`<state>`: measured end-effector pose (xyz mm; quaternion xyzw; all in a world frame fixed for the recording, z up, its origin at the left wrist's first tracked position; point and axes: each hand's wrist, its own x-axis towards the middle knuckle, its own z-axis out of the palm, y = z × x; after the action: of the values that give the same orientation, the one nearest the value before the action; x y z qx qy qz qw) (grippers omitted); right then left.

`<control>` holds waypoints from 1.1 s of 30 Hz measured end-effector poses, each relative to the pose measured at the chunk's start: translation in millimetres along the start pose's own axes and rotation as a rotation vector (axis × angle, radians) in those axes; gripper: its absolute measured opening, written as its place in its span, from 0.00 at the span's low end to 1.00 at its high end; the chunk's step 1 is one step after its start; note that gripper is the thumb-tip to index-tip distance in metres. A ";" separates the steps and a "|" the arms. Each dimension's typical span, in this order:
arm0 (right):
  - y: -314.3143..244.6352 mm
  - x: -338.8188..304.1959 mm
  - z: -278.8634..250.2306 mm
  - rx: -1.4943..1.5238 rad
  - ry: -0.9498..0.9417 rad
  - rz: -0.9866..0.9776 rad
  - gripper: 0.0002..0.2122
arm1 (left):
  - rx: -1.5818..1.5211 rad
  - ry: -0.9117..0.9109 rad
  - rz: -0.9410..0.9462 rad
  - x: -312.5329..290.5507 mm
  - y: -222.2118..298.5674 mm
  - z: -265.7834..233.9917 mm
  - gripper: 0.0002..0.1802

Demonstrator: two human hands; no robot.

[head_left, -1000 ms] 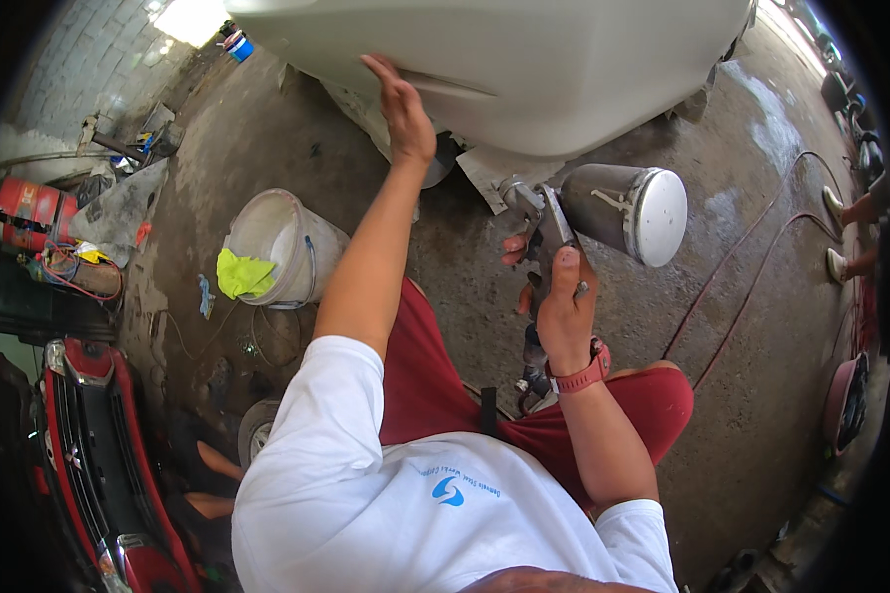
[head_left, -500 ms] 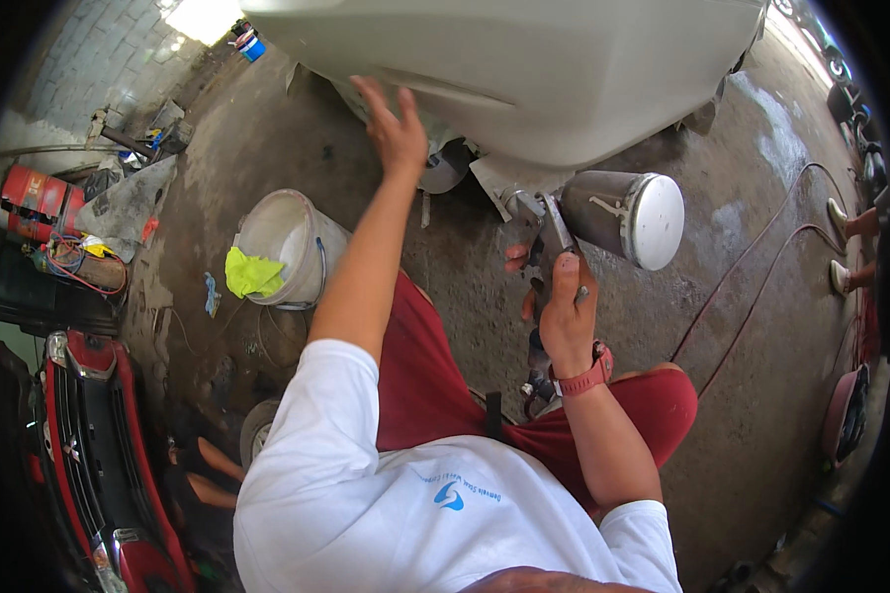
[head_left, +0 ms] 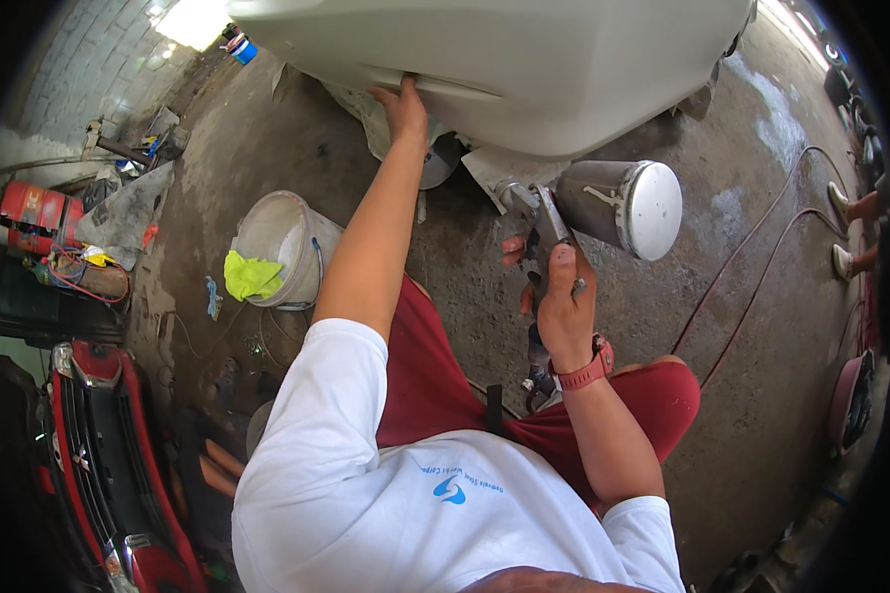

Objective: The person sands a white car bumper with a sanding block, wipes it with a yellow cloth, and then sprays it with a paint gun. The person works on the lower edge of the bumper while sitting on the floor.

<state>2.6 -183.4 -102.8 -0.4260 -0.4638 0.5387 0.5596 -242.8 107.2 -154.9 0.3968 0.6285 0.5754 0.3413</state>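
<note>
Spray gun (head_left: 550, 219) near edge of panel (head_left: 554, 89), floor (head_left: 761, 415) stretching right

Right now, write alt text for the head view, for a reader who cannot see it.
A person holds a spray gun with a metal cup in the right grip; the left grip is at a groove in a pale car panel. A bucket with a green cloth over its rim stands on the floor to the left.
</note>
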 end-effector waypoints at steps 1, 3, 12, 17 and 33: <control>0.3 0.1 -0.6 0.004 -0.006 0.004 0.35 | 0.041 0.032 0.061 0.9 -0.6 -3.9 0.62; 1.8 0.5 -0.9 0.015 -0.006 0.000 0.35 | 0.068 0.104 0.100 10.1 1.3 -13.9 0.60; 1.2 1.9 -5.5 0.030 -0.004 0.018 0.35 | 0.103 0.114 0.079 2.2 7.6 2.3 0.62; -2.9 2.8 -1.8 0.052 -0.002 -0.007 0.36 | -0.089 0.185 0.028 -33.3 7.2 37.8 0.66; -5.4 5.1 1.6 0.096 0.012 0.006 0.35 | -0.134 0.033 -0.055 -130.3 33.8 38.7 0.63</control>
<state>2.0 -178.7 -96.8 -0.4034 -0.4328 0.5592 0.5807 -146.0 9.3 -129.0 0.3461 0.6049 0.6130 0.3723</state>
